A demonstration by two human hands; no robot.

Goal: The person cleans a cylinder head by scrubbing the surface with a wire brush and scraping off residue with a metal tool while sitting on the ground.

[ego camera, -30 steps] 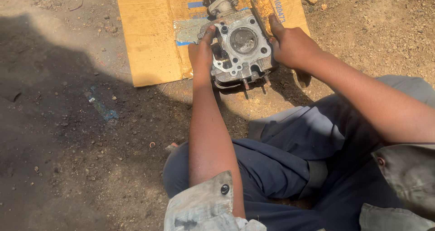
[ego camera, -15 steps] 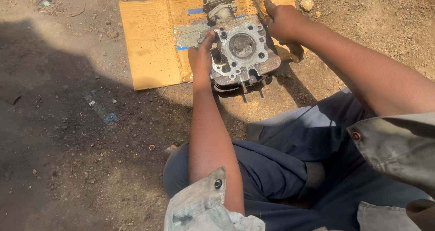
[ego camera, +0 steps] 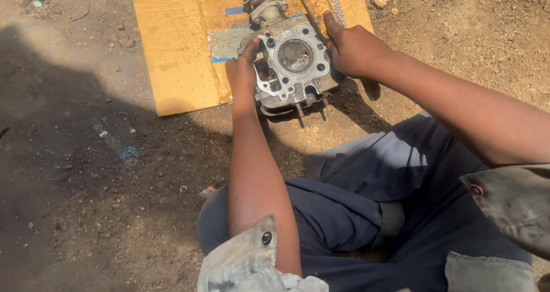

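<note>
Since before, my right hand (ego camera: 355, 48) has slid nearer along the one cylinder head (ego camera: 292, 68). Both hands, my left hand (ego camera: 242, 74) included, grip its edges, fingers curled. One cardboard sheet (ego camera: 177, 51) leaves open room left.

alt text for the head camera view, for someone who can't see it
A seated person grips a grey metal engine part from both sides, left hand and right hand, over a flattened sheet of cardboard on bare dirt ground. Dark blue trousers fill the lower frame.
</note>
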